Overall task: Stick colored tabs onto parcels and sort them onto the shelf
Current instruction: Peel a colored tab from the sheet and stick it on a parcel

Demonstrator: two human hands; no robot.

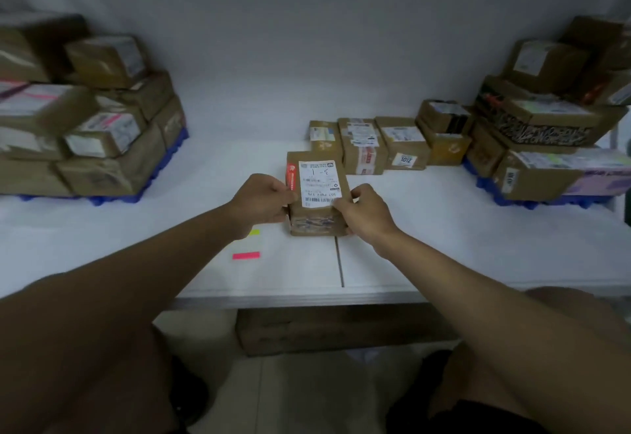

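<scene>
A small brown parcel [316, 221] with a white shipping label on top sits on the white table [444, 245], in the middle. My left hand [261, 199] grips its left side, fingers curled at the edge. My right hand [363, 215] grips its right near corner. A pink tab strip [246, 256] lies on the table to the left of the parcel, and a yellow-green tab strip [254, 232] peeks out beside my left wrist.
A row of small parcels [382, 145] stands behind the held one. Stacks of parcels on blue pallets fill the left [85, 133] and the right [546, 133]. A cardboard box [341, 331] sits under the table edge.
</scene>
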